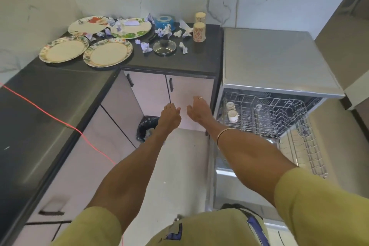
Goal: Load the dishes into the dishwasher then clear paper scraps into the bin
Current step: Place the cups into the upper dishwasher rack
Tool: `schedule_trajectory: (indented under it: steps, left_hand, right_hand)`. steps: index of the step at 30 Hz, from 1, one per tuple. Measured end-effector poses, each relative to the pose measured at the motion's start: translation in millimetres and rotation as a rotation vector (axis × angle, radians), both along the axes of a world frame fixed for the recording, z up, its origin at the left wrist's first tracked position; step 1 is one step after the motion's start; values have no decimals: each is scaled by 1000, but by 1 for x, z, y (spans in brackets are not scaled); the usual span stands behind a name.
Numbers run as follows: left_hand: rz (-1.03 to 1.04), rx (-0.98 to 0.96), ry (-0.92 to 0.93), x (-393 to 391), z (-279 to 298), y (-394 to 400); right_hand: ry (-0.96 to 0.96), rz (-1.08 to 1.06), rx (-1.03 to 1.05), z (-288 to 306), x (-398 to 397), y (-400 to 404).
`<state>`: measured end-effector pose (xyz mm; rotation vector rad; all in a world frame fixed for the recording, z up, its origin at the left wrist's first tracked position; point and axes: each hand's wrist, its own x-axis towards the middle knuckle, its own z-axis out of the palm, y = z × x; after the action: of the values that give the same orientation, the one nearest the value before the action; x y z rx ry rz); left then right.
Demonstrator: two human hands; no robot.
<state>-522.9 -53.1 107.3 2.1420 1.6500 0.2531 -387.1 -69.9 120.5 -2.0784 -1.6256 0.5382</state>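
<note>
Both grips are released and hold nothing: your left hand (pixel 169 115) and your right hand (pixel 197 111) reach out side by side in front of you, arms nearly straight, fingers relaxed and pointing away toward the cabinet doors (pixel 187 94) under the desk. Palms face down, the two hands close together but apart. You have a ring on a right finger and a thin bangle (pixel 224 134) on the right forearm.

Past your fingertips, on the far part of the dark desk (pixel 199 60), the dishes wait: four patterned plates (pixel 107 52) at the left, one of them carrying paper bits, a blue pot (pixel 164 22) at the far edge, a glass lid (pixel 164 47) lying flat nearer you, and two patterned cups (pixel 199 31) upside down at the right. Crumpled paper scraps (pixel 145 47) lie scattered among the plates, pot and cups.

To your right the dishwasher (pixel 275 56) stands open, its upper rack (pixel 279 114) pulled out, with two small cups (pixel 232 116) at the rack's left end. Down on the floor, below your left hand, sits the bin (pixel 144 128) with a black liner, tucked in the corner of the cabinets. A red cord (pixel 50 116) runs across the left stretch of the desk.
</note>
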Motion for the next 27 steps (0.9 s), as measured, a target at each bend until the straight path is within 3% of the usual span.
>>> schedule_trajectory:
  steps: [9, 15, 27]
  left_hand:
    - [57, -4, -95, -20, -4, 62]
    - [75, 105, -239, -6, 17, 112]
    - [37, 236, -253, 52, 35, 331]
  right_hand:
    - [-44, -44, 20, 12, -5, 53]
    - [-69, -67, -8, 12, 19, 112]
    - [19, -168, -14, 30, 105, 298]
